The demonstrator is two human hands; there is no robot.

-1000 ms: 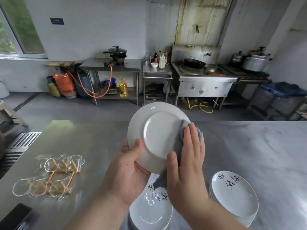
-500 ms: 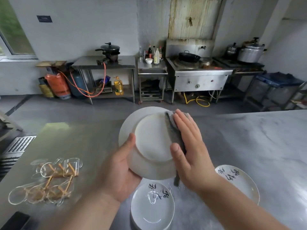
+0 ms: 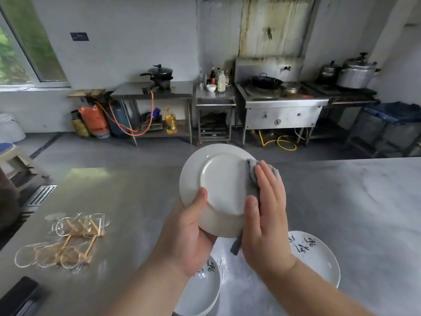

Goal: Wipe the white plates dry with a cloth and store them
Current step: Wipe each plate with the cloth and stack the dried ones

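Holding the white plate (image 3: pixel 218 188) up clear of the worktop (image 3: pixel 353 213), foot ring toward the camera and tilted near upright, presumably to give the wiping a firm backing and keep the plate off the steel. Grip by the left hand (image 3: pixel 189 236) on the lower-left rim, thumb laid over the underside, fingers out of sight behind. Opposite it the right hand (image 3: pixel 266 215), flat and straight-fingered, curled round nothing, pressing the grey cloth (image 3: pixel 251 179) against the plate's right rim, one tail of cloth hanging out below the palm. Judged as mid-wipe on the back, right edge in work, remainder of the rim probably yet to do.

Lower down, two piles of plates on the worktop: the left stack (image 3: pixel 200 290) under the left wrist, water beaded beside it, so probably waiting for drying; the right stack (image 3: pixel 319 254) just beside the right forearm, dark brush lettering on its top plate, wet or dry impossible to tell. No telling from here the intended storing place.

For moving: open surface to the right and ahead, far edge well beyond the held plate. Off to the left, glass cups (image 3: pixel 68 238) in a cluster, well apart from both hands. At the near-left corner, a dark flat object (image 3: pixel 16 295), kind unclear. Better to turn the plate in place than swing it wide; worth minding rim against rim when lowering onto either pile.
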